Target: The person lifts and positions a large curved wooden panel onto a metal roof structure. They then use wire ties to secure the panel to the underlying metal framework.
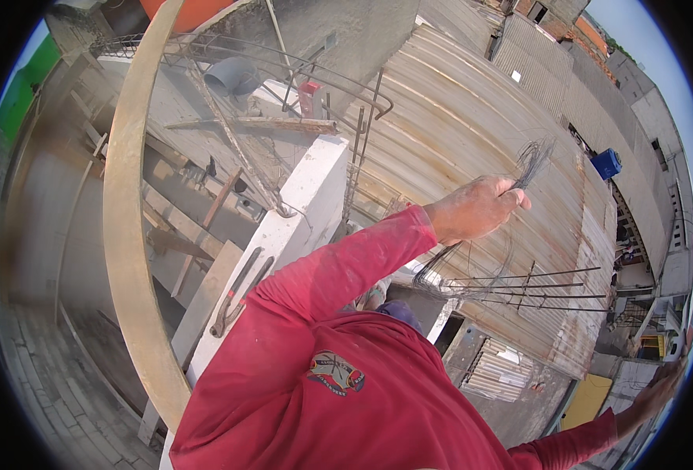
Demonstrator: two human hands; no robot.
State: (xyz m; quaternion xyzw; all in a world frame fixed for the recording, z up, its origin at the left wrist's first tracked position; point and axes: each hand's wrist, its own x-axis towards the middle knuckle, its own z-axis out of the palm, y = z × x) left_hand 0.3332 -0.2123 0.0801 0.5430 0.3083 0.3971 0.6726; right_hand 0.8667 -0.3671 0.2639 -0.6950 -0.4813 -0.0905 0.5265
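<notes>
My left hand [487, 205], reaching out in a red sleeve across my front, is closed on a bundle of thin wire [530, 164], whose loose strands [440, 278] hang below it above several horizontal rebars [542, 286]. My right hand [660, 384] is stretched out to the far right rim, small and distorted; I cannot make out its fingers or what it touches. A pair of long-handled pincers [233, 305] lies on the white wall top [307, 180] beside my left forearm.
A long curved board [127, 180] stands at the left, with timber planks [197, 227] lower behind it. A bent rebar cage [362, 94], a grey pipe [229, 77] and rusty corrugated roofing [432, 110] lie beyond. A blue tank [605, 163] sits on the far roofs.
</notes>
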